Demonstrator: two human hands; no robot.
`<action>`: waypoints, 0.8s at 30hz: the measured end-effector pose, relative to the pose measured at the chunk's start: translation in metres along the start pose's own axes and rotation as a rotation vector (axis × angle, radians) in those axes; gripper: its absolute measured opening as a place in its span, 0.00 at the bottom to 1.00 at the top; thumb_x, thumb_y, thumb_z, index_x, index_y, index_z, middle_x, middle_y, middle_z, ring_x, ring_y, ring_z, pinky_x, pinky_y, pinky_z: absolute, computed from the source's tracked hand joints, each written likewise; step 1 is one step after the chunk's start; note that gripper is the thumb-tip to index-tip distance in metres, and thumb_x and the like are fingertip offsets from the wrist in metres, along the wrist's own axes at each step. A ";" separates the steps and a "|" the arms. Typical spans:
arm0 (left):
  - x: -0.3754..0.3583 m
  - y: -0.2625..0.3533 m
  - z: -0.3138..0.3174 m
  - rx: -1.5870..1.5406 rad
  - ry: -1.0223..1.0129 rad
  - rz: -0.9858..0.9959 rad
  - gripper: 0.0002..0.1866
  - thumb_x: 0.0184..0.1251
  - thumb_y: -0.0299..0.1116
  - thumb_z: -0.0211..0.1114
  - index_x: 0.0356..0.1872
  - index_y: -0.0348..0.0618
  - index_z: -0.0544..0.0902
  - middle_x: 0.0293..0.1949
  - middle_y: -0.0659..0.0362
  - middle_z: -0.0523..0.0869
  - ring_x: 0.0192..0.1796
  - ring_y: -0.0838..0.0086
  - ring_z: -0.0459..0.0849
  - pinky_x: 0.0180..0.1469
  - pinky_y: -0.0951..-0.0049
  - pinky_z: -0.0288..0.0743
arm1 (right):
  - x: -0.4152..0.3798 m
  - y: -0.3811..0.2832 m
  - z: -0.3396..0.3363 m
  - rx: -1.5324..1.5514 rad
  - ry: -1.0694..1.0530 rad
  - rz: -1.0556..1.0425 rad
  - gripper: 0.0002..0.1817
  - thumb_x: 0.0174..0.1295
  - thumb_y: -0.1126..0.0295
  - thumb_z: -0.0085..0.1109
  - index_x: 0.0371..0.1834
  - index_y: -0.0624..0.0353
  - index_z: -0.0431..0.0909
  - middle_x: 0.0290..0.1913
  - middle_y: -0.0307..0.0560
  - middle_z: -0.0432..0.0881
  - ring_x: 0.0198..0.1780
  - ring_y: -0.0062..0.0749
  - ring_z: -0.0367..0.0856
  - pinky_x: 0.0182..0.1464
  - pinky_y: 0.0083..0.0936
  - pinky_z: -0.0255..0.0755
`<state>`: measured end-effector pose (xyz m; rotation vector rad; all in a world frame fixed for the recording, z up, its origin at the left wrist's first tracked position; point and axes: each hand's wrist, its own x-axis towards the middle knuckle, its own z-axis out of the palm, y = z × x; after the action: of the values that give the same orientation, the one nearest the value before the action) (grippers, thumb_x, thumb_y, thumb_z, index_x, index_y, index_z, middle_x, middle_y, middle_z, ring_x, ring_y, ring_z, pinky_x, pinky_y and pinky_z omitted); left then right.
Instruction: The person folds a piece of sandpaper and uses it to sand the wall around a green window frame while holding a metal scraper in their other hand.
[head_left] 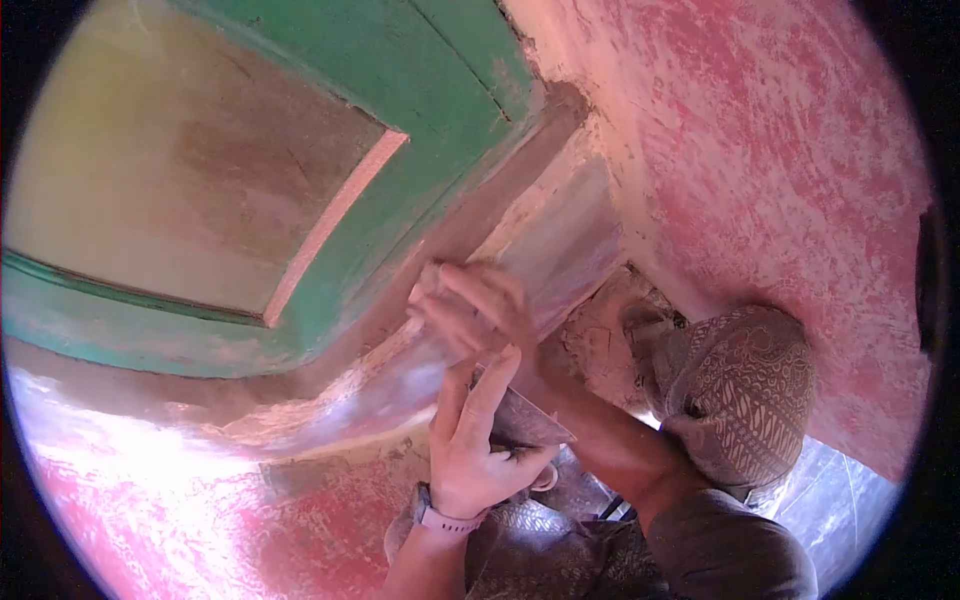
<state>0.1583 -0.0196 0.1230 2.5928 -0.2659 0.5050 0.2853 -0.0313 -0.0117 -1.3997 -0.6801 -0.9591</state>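
Since the right hand (475, 305) is a blur against the rough plaster strip (500, 185) below the green frame (445, 110), that's the spot I'd worry about most. There's a small pale-edged piece (420, 290) at its fingertips, but I can't tell if the fingers are clamped on it or just resting there. If that grip is loose, a bump in the plaster could knock the piece out or scrape the knuckles. Swing too far toward the frame and you'd probably scuff the green paint too, it's right beside the strip.

The left hand (470, 465) looks easier to read: fingers and thumb seem pinched on a flat metal plate (530, 425), which sits tilted just below the right hand. One corner is by the right forearm (610, 430); touching or not, I honestly can't say. If the arm drops or the plate tips, that corner could nick skin, and anything loose on top (can't see whether there is any) would slide onto the patterned cloth (560, 560) underneath. The wristwatch (450, 520) is pretty close to the mess too, so grit on the strap wouldn't surprise me.
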 end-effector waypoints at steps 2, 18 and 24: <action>-0.004 0.000 -0.003 0.021 -0.011 -0.005 0.45 0.47 0.30 0.88 0.72 0.37 0.81 0.60 0.44 0.89 0.58 0.46 0.87 0.62 0.52 0.83 | 0.021 0.015 -0.015 -0.162 0.063 0.027 0.23 0.69 0.72 0.72 0.67 0.51 0.88 0.73 0.54 0.82 0.67 0.52 0.82 0.70 0.49 0.74; -0.004 -0.002 -0.005 -0.051 -0.020 0.015 0.45 0.45 0.29 0.89 0.71 0.37 0.82 0.61 0.41 0.87 0.59 0.47 0.88 0.61 0.54 0.85 | 0.039 0.026 -0.025 -0.280 0.136 0.077 0.26 0.63 0.76 0.77 0.66 0.53 0.87 0.74 0.52 0.81 0.64 0.53 0.83 0.70 0.50 0.73; -0.004 -0.002 -0.007 -0.073 -0.055 -0.030 0.46 0.44 0.30 0.90 0.71 0.37 0.82 0.61 0.42 0.87 0.60 0.47 0.88 0.62 0.53 0.85 | 0.019 0.010 0.000 -0.097 0.178 0.038 0.25 0.62 0.75 0.80 0.62 0.51 0.82 0.66 0.55 0.81 0.61 0.51 0.84 0.56 0.48 0.80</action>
<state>0.1537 -0.0137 0.1264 2.5386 -0.2584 0.4056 0.3033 -0.0352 -0.0001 -1.3872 -0.4778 -1.0837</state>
